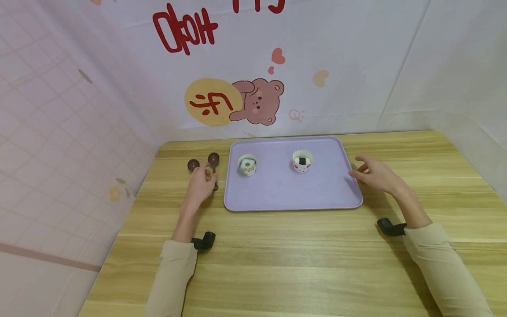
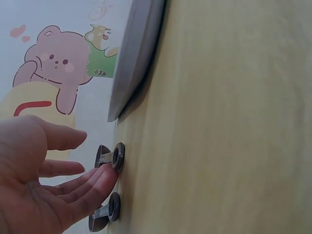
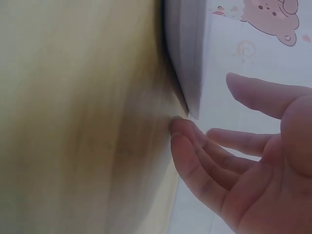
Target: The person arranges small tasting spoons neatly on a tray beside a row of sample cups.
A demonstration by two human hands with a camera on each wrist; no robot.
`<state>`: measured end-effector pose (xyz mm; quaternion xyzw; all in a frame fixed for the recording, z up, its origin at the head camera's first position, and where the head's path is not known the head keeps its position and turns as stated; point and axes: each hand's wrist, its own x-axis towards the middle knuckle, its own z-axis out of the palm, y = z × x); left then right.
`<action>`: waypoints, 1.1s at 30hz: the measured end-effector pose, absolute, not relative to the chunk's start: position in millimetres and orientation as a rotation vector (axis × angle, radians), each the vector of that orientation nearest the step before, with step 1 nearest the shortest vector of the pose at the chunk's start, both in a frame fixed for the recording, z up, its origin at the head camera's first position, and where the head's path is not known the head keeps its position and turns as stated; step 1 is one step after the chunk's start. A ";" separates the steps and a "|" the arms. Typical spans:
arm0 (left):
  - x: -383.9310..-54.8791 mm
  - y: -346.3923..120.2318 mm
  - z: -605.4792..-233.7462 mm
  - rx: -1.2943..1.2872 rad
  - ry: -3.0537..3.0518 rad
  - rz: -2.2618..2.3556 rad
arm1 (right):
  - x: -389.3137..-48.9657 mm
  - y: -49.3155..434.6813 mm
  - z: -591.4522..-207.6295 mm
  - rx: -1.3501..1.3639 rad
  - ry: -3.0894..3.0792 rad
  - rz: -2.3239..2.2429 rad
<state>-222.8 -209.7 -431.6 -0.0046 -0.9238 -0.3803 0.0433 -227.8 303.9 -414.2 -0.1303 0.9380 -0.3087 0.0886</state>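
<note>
Two dark brown round-bowled spoons with ringed handle ends lie on the table left of the tray. My left hand is over them, its fingers loosely bent and the fingertips close to the handles; nothing is in its grasp. A lilac tray lies in front of me. On its left side stands a paper cup with a white piece with a green centre. Further right is another paper cup with a white piece wrapped in a black band. Beside the tray's right edge, my right hand hovers with relaxed fingers, holding nothing.
The wood-grain table meets a white printed cloth with a bear and red lettering at the back. A pale grid-patterned wall covering borders the left side. Black wrist mounts sit on both forearms.
</note>
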 end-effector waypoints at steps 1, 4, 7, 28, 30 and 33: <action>-223.3 -209.2 -432.1 -0.009 -2.824 -1.160 | -228.3 304.5 -414.8 -0.391 2.787 -0.917; -224.6 -206.8 -432.5 0.003 -2.819 -1.170 | -229.9 305.1 -415.9 -0.401 2.766 -0.925; -227.0 -205.0 -432.4 0.012 -2.818 -1.170 | -231.9 304.7 -415.9 -0.398 2.741 -0.938; -237.8 -200.8 -438.7 0.148 -2.776 -1.125 | -238.1 303.4 -420.0 -0.384 2.647 -1.003; -237.9 -200.1 -438.8 0.153 -2.775 -1.134 | -237.8 303.3 -420.0 -0.388 2.643 -1.000; -237.7 -198.9 -438.6 0.173 -2.776 -1.170 | -237.5 303.4 -419.9 -0.394 2.643 -0.994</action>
